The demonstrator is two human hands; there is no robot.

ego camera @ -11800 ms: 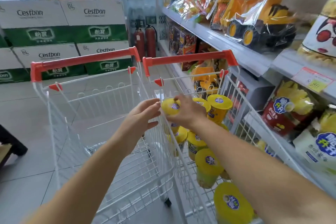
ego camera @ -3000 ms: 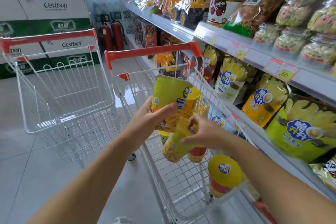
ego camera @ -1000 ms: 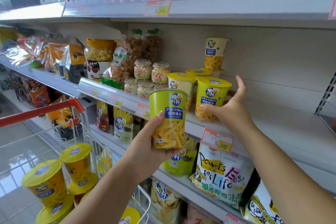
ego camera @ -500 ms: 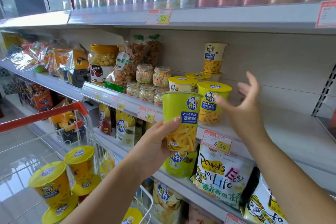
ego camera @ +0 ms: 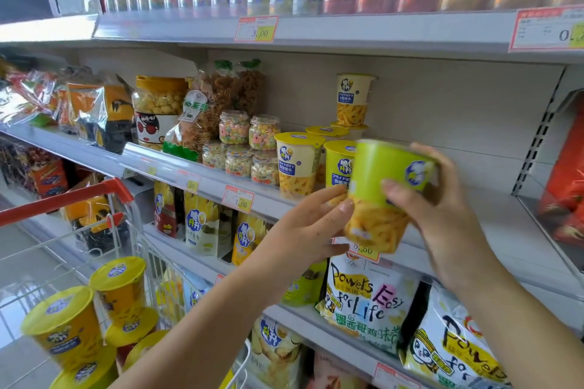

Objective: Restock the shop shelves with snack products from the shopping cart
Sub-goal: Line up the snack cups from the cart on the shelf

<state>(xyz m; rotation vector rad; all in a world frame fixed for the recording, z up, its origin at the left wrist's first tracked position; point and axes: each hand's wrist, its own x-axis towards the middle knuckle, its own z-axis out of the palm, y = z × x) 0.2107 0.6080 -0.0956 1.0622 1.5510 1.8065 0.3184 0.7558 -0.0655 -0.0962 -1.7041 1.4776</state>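
I have the right hand curled round the green snack cup, which is tilted at centre right, just above the shelf edge. The left hand lies loose, fingers straight, thumb tip touching the cup's lower side. My worry is that the tilted cup clips the standing cups just to its left and topples them, or slips from a one-handed hold. The shelf is smooth grey metal, bare toward the right. The shopping cart, lower left, holds more cups.
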